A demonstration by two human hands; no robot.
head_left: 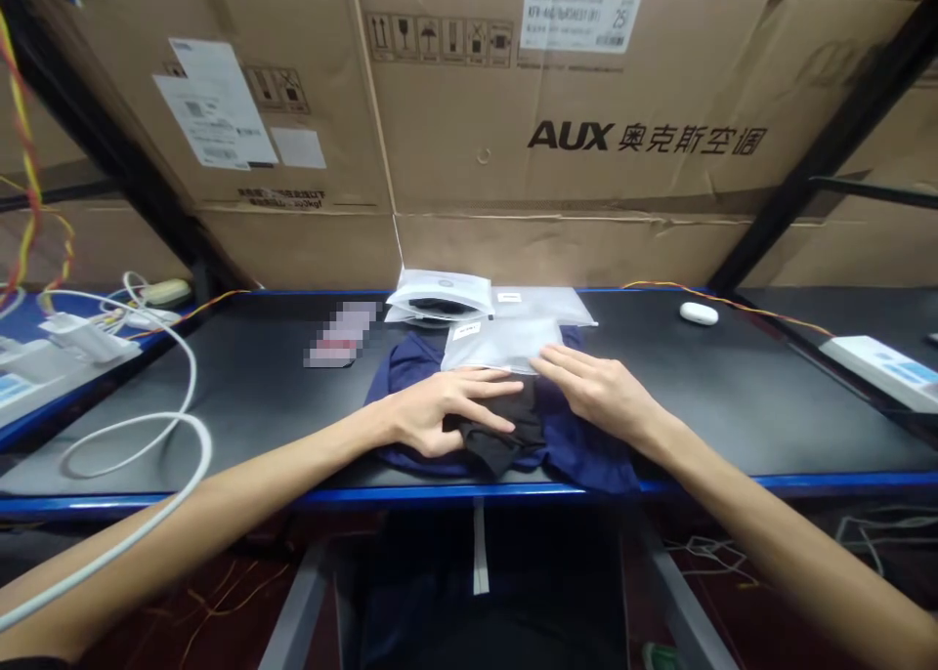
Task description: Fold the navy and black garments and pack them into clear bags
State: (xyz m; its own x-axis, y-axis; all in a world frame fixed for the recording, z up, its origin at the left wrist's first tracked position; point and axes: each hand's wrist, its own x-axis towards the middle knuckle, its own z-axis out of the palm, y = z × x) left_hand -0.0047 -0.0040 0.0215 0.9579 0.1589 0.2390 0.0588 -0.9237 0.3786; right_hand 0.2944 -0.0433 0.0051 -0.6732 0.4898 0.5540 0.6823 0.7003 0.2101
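Observation:
A navy blue garment (586, 450) lies bunched on the dark table (733, 397) near its front edge. A black piece of cloth (505, 438) lies on top of it. My left hand (440, 411) rests flat on the black cloth with fingers stretched out to the right. My right hand (597, 387) lies beside it, fingers flat on the lower edge of a frosted plastic bag (502, 343) with a small white label. Behind that bag lie another frosted bag (546, 306) and a folded white packet (444, 294) with dark cloth inside.
Large cardboard boxes (557, 133) form a wall behind the table. A white cable (168, 426) loops at the left, near white adapters (80, 338). A small white case (698, 313) lies at the back right, a white power strip (879, 369) further right. Black shelf posts flank the table.

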